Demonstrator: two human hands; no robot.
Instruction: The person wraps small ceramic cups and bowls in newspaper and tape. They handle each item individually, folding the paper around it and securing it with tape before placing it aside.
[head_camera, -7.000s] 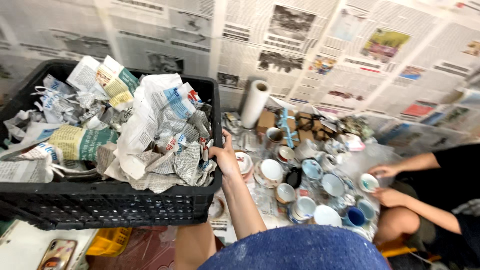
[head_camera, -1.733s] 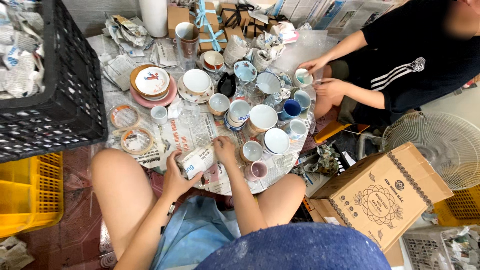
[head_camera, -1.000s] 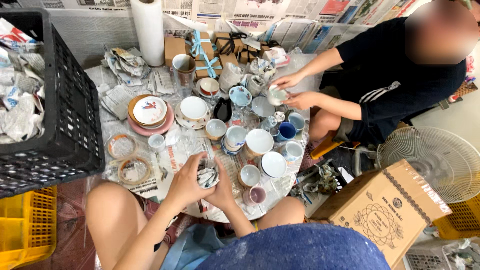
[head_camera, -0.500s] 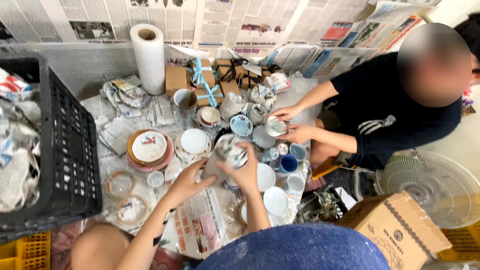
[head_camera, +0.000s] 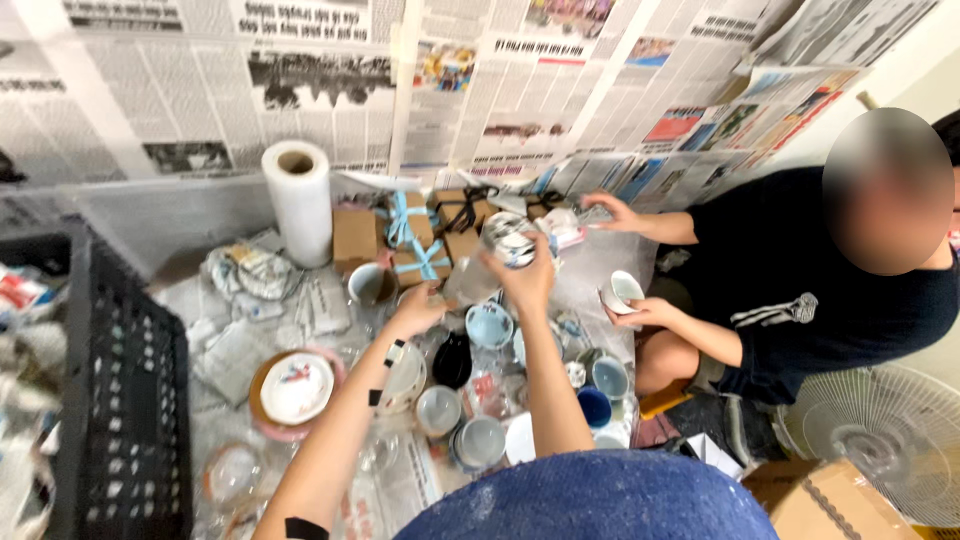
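Note:
My right hand (head_camera: 522, 278) is raised over the spread of dishes and grips a small item wrapped in newspaper (head_camera: 507, 238). A loose tail of the wrapping (head_camera: 468, 285) runs down toward my left hand (head_camera: 416, 309), whose fingertips pinch its end. Below both hands, cups and bowls (head_camera: 490, 325) stand on newspaper sheets on the floor. A stack of plates with a white, red-patterned one on top (head_camera: 296, 388) lies to the left of my left forearm.
A co-worker in a black shirt (head_camera: 800, 290) sits at the right, holding a white cup (head_camera: 625, 290) and reaching toward the wall. Also around: a white paper roll (head_camera: 300, 200), ribboned brown boxes (head_camera: 412, 242), a black crate (head_camera: 120, 400), a fan (head_camera: 890, 440), a cardboard box (head_camera: 830, 500).
Both hands have lifted the wrapped item from my lap up and forward over the dishes. My left hand has slid off the bundle to its paper tail. The view tilted up toward the wall.

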